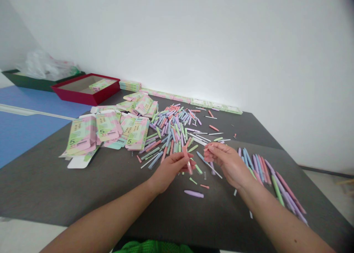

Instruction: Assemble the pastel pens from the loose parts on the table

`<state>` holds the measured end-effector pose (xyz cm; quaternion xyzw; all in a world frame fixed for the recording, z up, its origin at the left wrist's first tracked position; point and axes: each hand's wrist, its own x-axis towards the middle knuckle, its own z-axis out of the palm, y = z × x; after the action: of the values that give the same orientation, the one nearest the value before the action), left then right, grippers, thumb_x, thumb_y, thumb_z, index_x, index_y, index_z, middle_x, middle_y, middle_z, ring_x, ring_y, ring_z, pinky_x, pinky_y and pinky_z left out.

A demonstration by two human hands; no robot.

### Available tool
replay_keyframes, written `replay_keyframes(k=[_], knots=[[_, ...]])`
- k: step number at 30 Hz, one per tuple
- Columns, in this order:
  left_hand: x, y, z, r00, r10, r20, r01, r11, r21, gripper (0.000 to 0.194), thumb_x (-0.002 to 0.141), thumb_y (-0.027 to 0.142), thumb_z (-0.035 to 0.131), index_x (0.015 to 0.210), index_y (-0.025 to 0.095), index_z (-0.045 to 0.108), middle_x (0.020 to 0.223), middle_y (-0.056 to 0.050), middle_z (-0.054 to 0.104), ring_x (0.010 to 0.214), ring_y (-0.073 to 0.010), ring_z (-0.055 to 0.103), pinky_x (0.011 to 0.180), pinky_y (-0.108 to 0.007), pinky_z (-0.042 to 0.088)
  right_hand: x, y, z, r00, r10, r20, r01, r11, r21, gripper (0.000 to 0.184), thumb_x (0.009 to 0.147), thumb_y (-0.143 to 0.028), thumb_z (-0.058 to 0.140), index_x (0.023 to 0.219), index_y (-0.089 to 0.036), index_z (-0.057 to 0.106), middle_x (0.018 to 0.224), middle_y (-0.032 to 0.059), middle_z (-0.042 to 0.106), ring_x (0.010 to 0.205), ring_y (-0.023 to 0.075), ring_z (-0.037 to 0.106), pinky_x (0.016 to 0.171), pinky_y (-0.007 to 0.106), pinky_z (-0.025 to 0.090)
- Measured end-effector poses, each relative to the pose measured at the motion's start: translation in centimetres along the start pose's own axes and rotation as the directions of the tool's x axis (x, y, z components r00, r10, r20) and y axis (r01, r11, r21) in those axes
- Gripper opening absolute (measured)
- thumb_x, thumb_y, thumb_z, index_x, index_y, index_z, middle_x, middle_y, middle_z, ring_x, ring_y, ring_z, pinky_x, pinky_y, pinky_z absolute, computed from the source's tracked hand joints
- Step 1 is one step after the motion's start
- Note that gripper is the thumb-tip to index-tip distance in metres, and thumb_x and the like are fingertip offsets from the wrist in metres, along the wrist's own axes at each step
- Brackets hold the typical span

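Observation:
My left hand [170, 169] holds a pink pen barrel [188, 162] with a clear tip upright between its fingers. My right hand [225, 161] is pinched close by, over what looks like a small pink pen part [208, 158]. Below both hands lies a thin white pen refill [209, 165]. A heap of loose pastel pen parts [171, 129] spreads across the dark grey table [83, 194] ahead of my hands. To the right lies a fan of pastel pens [265, 172]. Near my wrists rests a lilac pen [193, 193].
Printed pastel cardboard pen boxes [107, 126] lie in flat stacks left of the heap. More boxes [193, 102] line the table's far edge by the white wall. Beyond stand a red tray [83, 89], a green tray [27, 80] with a plastic bag [45, 67], and a blue surface [27, 131].

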<state>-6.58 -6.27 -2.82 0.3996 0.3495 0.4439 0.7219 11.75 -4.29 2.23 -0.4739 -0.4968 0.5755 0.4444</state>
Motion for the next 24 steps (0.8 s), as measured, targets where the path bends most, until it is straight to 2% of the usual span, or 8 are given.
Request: replay_keyframes(k=[2, 4, 7, 9, 13, 19, 24], knots=[[-0.3, -0.1, 0.3, 0.991, 0.127, 0.039, -0.132, 0.943, 0.307, 0.024, 0.08, 0.034, 0.058, 0.093, 0.014, 0.064, 0.081, -0.004, 0.066, 0.075, -0.014, 0.06, 0.072, -0.025, 0.046, -0.3, -0.2, 0.2, 1.0, -0.011, -0.009, 0.011, 0.999, 0.034, 0.022, 0.071, -0.038, 0.067, 0.08, -0.018, 0.066, 0.074, 0.0031, 0.062, 0.067, 0.0139, 0.057, 0.066, 0.029, 0.046], [-0.6, 0.0, 0.6, 0.966, 0.233, 0.114, -0.257, 0.809, 0.528, 0.022, 0.082, 0.034, 0.054, 0.084, 0.015, 0.065, 0.075, -0.003, 0.063, 0.072, -0.0144, 0.056, 0.07, -0.025, 0.044, -0.7, -0.2, 0.3, 0.999, -0.043, -0.017, 0.043, 0.999, 0.014, 0.021, 0.072, -0.037, 0.067, 0.08, -0.018, 0.068, 0.075, 0.0031, 0.062, 0.067, 0.0138, 0.056, 0.066, 0.028, 0.045], [-1.0, 0.2, 0.8, 0.922, 0.323, 0.212, -0.374, 0.61, 0.699, 0.023, 0.084, 0.032, 0.049, 0.078, 0.017, 0.064, 0.072, -0.003, 0.061, 0.071, -0.0145, 0.054, 0.067, -0.024, 0.041, -1.2, -0.2, 0.5, 0.996, -0.088, 0.003, 0.088, 0.995, -0.047, 0.02, 0.072, -0.037, 0.067, 0.08, -0.019, 0.069, 0.074, 0.0027, 0.063, 0.066, 0.014, 0.055, 0.066, 0.028, 0.044], [-1.1, 0.2, 0.8, 0.907, 0.343, 0.244, -0.402, 0.534, 0.744, 0.022, 0.085, 0.031, 0.048, 0.08, 0.018, 0.065, 0.074, -0.003, 0.062, 0.072, -0.0147, 0.054, 0.067, -0.024, 0.041, -1.6, -0.1, 0.5, 0.995, -0.098, 0.018, 0.1, 0.992, -0.079, 0.02, 0.073, -0.038, 0.066, 0.081, -0.019, 0.069, 0.072, 0.0022, 0.063, 0.066, 0.0144, 0.054, 0.067, 0.029, 0.042], [-1.1, 0.0, 0.7, 0.9, 0.351, 0.258, -0.411, 0.491, 0.768, 0.022, 0.086, 0.031, 0.046, 0.084, 0.018, 0.065, 0.08, -0.004, 0.064, 0.074, -0.015, 0.056, 0.067, -0.023, 0.041, -1.9, 0.0, 0.6, 0.993, -0.107, 0.053, 0.113, 0.983, -0.147, 0.019, 0.077, -0.036, 0.063, 0.083, -0.02, 0.07, 0.069, 0.001, 0.062, 0.068, 0.0148, 0.053, 0.07, 0.029, 0.04], [-1.1, 0.0, 0.8, 0.897, 0.356, 0.261, -0.417, 0.491, 0.765, 0.022, 0.086, 0.031, 0.046, 0.084, 0.019, 0.064, 0.079, -0.004, 0.064, 0.075, -0.0155, 0.056, 0.069, -0.024, 0.041, -2.2, 0.0, 0.8, 0.987, -0.115, 0.113, 0.138, 0.967, -0.216, 0.019, 0.078, -0.036, 0.06, 0.083, -0.021, 0.07, 0.069, 0.0004, 0.062, 0.067, 0.0155, 0.053, 0.068, 0.029, 0.04], [-1.3, 0.0, 0.9, 0.913, 0.351, 0.21, -0.377, 0.526, 0.762, 0.022, 0.085, 0.034, 0.047, 0.08, 0.019, 0.062, 0.076, -0.003, 0.062, 0.074, -0.0158, 0.055, 0.071, -0.025, 0.041, -2.2, -0.1, 0.8, 0.99, -0.09, 0.111, 0.105, 0.985, -0.139, 0.019, 0.079, -0.037, 0.06, 0.081, -0.02, 0.068, 0.078, 0.0025, 0.065, 0.075, 0.0165, 0.058, 0.073, 0.029, 0.043]])
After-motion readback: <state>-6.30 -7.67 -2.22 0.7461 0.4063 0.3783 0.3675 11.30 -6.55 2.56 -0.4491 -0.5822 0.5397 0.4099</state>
